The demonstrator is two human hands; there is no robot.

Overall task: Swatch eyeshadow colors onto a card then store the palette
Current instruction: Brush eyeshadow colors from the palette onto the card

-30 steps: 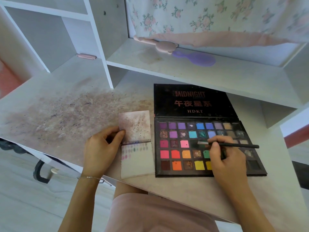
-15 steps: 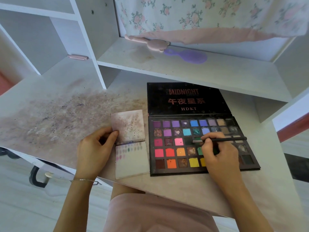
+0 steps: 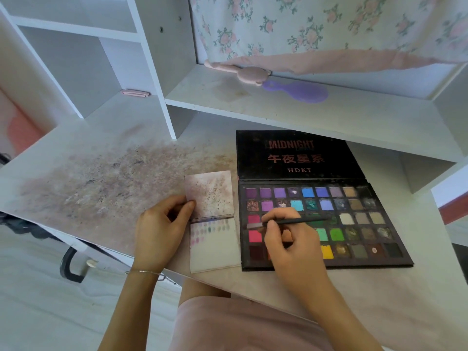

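An open black eyeshadow palette [image 3: 354,224] lies on the desk, lid [image 3: 293,155] folded back, with several rows of coloured pans. Left of it lies a small white swatch card [image 3: 215,252] with rows of pale colour dabs near its top, hinged to a stained upper flap [image 3: 209,193]. My left hand [image 3: 159,231] rests at the card's left edge, thumb touching the flap. My right hand [image 3: 291,247] grips a thin black brush [image 3: 293,221] lying level over the palette's left columns, its tip at the left pans near the card.
The white desk [image 3: 88,188] carries a wide brownish powder stain left of the card. On the shelf behind lie a pink brush [image 3: 243,72] and a purple hairbrush [image 3: 298,91]. A small pink item [image 3: 134,93] sits in the left cubby. A floral curtain hangs behind.
My right hand has slid left across the palette with the brush, from the middle columns to the left ones, nearer the card. The left hand stays at the card.
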